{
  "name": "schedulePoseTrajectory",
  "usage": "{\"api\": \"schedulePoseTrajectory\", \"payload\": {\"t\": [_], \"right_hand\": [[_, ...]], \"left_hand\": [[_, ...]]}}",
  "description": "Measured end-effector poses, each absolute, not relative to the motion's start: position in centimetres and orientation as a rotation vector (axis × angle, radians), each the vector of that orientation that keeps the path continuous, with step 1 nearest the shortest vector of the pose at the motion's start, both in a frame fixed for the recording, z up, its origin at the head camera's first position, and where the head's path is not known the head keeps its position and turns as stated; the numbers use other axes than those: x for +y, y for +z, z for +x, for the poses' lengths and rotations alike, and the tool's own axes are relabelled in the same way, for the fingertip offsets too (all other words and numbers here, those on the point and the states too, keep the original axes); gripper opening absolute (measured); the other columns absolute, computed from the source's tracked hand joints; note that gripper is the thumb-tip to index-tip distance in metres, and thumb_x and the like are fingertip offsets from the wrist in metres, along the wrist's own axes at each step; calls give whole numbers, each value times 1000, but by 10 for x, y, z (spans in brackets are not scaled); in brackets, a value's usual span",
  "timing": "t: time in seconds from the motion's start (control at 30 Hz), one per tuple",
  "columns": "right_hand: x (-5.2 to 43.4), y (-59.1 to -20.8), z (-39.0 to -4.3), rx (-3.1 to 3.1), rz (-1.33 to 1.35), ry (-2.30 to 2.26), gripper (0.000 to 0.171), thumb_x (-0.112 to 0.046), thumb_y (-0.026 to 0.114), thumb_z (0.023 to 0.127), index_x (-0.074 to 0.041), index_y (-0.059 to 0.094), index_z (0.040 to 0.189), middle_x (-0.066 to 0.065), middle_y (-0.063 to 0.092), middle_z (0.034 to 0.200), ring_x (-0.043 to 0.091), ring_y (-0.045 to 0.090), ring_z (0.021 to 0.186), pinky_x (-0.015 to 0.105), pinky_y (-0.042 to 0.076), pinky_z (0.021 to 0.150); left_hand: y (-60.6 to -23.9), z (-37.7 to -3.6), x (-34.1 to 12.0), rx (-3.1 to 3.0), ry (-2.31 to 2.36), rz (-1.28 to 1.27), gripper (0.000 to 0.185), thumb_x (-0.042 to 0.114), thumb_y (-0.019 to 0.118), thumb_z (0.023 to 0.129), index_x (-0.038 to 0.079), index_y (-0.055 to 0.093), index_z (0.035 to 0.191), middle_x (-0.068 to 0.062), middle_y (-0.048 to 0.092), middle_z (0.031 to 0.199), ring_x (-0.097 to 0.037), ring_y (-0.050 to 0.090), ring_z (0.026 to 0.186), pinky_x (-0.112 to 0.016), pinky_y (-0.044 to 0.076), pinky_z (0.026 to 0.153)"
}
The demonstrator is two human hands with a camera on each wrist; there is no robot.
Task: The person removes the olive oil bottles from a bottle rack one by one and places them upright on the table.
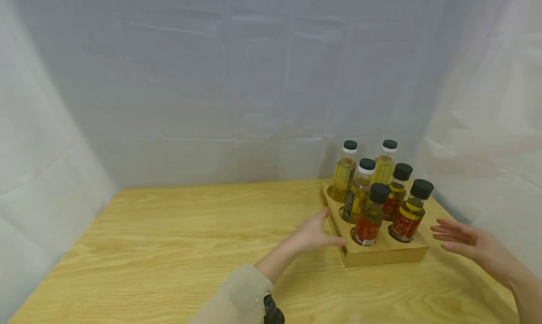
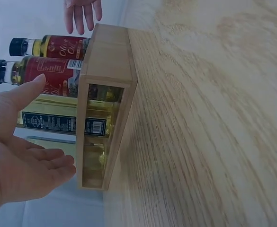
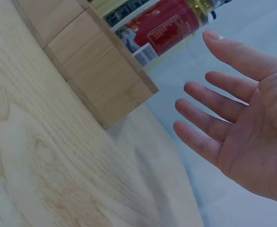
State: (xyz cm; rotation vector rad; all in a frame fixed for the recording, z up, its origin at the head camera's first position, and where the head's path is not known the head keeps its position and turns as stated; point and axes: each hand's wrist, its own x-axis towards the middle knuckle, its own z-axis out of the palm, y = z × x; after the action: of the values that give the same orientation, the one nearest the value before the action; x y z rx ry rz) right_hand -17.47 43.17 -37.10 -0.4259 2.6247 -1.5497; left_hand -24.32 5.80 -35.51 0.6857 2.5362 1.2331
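Observation:
A wooden bottle rack (image 1: 383,257) stands on the right of the table, with round holes holding several oil bottles upright. Three have red olive oil labels and black caps, among them the front left bottle (image 1: 367,229). Behind them are taller bottles of yellow oil, such as the back left bottle (image 1: 344,176), with dark caps and white collars. My left hand (image 1: 313,232) is spread beside the rack's left side, thumb near its front corner; whether it touches is unclear. On the other side, my right hand (image 1: 478,244) hovers apart from the rack, fingers extended and holding nothing.
The wood-grain table (image 1: 178,248) stretches left of the rack. White sheeting (image 1: 211,89) hangs behind it and along both sides, close to the rack's back and to my right hand. A black band (image 1: 273,310) sits at my left sleeve.

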Motion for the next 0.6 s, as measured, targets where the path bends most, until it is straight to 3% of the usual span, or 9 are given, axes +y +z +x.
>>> {"api": "schedulePoseTrajectory", "payload": {"t": [0.13, 0.23, 0.27, 0.33, 0.4, 0.5, 0.57, 0.6], "right_hand": [[429, -378, -185, 2657, -497, -1507, 56, -4, 47, 96, 4, 19, 144, -31, 44, 124, -13, 45, 108, 18, 47, 78], [425, -383, -194, 2658, -521, -1492, 63, -2, 50, 94, 10, 12, 143, -33, 40, 124, -17, 40, 108, 15, 44, 78], [424, -384, -196, 2657, -522, -1483, 66, -2, 52, 93, 11, 10, 143, -31, 38, 126, -18, 39, 108, 15, 43, 78], [422, -385, -199, 2648, -525, -1447, 70, -3, 53, 92, 12, 7, 142, -14, 37, 138, -16, 37, 110, 17, 43, 81], [418, -384, -202, 2632, -497, -1394, 73, -6, 54, 92, 11, 5, 143, 8, 31, 146, 2, 38, 124, 28, 43, 87], [413, -383, -204, 2592, -442, -1313, 77, -10, 55, 92, 11, 2, 143, 39, 12, 143, 39, 25, 132, 53, 38, 94], [409, -382, -206, 2567, -417, -1285, 81, -12, 57, 91, 13, 0, 142, 41, 8, 141, 58, 10, 126, 67, 28, 93], [407, -382, -207, 2557, -400, -1273, 83, -14, 59, 91, 13, -2, 142, 42, 5, 141, 59, 7, 126, 69, 24, 94]], "left_hand": [[-358, -248, 66, 2525, 1245, 645, 98, 36, 77, 75, 1, 20, 146, -14, 27, 148, -30, 29, 133, -40, 28, 107], [-360, -249, 71, 2494, 1210, 644, 106, 38, 78, 73, 0, 13, 147, -16, 23, 149, -29, 27, 134, -39, 28, 107], [-360, -249, 72, 2484, 1197, 648, 108, 38, 79, 72, 1, 10, 148, -16, 22, 150, -29, 26, 135, -38, 28, 107], [-363, -249, 75, 2468, 1178, 673, 112, 38, 79, 72, 1, 5, 148, -17, 19, 151, -28, 25, 135, -36, 27, 107], [-365, -250, 78, 2443, 1212, 733, 113, 34, 80, 72, 4, 2, 148, -16, 19, 151, -27, 25, 135, -35, 27, 108], [-369, -252, 81, 2409, 1260, 821, 112, 27, 81, 72, 8, 1, 149, -14, 19, 151, -26, 26, 135, -34, 26, 108], [-371, -251, 82, 2385, 1262, 837, 112, 25, 81, 73, 10, 0, 149, -13, 18, 152, -26, 25, 135, -34, 25, 108], [-371, -250, 82, 2392, 1228, 803, 112, 28, 80, 73, 8, 0, 149, -13, 16, 152, -26, 25, 135, -34, 26, 108]]}}
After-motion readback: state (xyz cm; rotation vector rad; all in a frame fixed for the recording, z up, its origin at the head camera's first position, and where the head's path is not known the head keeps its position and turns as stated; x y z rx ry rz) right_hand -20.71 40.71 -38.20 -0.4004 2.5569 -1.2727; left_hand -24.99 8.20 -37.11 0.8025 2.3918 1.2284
